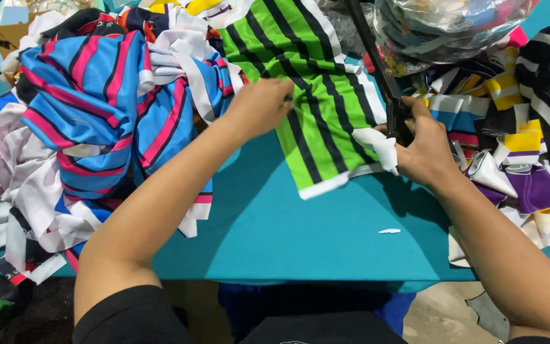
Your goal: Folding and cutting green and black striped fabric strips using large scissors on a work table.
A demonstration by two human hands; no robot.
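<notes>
The green cloth (313,108) with black and white stripes lies on the teal table (275,229), its long axis running from the far side down toward the person, a little slanted to the right. The left hand (259,108) rests on its left edge with fingers pressed on the fabric. The right hand (424,150) is at the cloth's right edge, closed around black scissors (383,83) whose long blades point away from the person, along that edge. A white strip (380,148) hangs just beside this hand. So the cloth lies between both hands, each one touching it. A blue and pink pile (97,114) lies at the left, mixed scraps (529,159) at the right.
</notes>
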